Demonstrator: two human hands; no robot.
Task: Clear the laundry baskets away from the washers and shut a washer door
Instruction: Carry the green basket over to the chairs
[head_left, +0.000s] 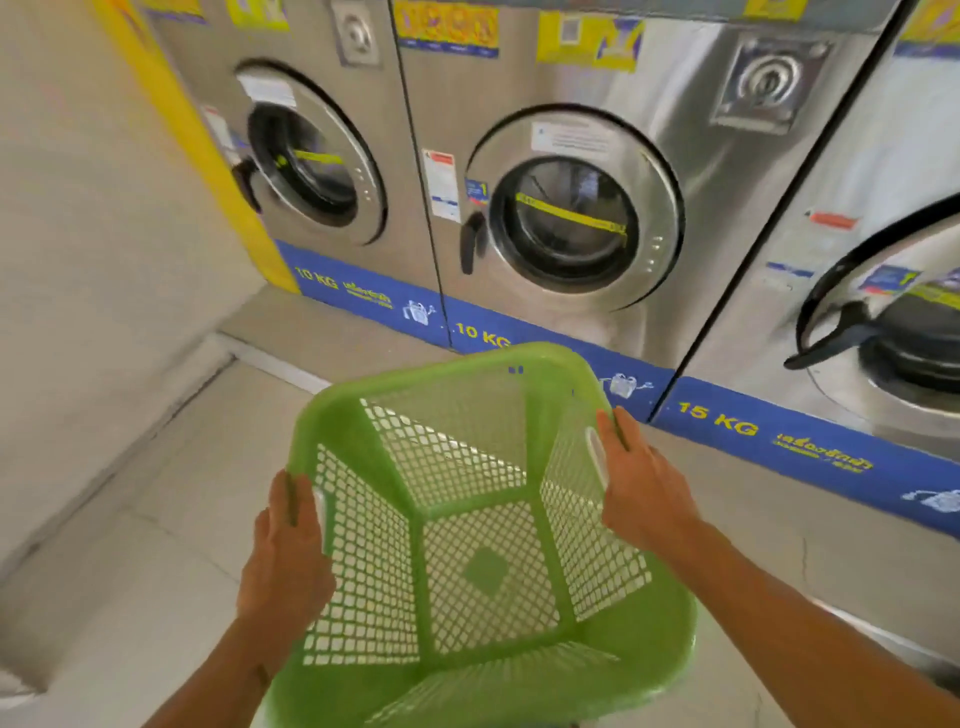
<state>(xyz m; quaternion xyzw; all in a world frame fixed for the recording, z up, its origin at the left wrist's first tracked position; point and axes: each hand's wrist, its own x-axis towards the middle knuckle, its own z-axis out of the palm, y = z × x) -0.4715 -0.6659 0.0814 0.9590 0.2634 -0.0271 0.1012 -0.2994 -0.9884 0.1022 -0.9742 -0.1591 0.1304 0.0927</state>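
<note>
An empty green mesh laundry basket (483, 525) fills the lower middle of the head view, held off the floor in front of the washers. My left hand (285, 551) grips its left rim by the handle slot. My right hand (641, 483) grips the right rim the same way. Three steel front-loading washers stand behind it: a left 10 kg washer (311, 166) and a middle 10 kg washer (571, 223), both with doors shut. The right 15 kg washer's door (883, 291) looks slightly ajar, its black gasket showing along the edge.
A beige wall (104, 234) closes off the left side, meeting a raised kerb under the washers. Pale floor tiles (156, 571) stretch below and to the left of the basket. A blue base strip (769, 431) runs along the machines' feet.
</note>
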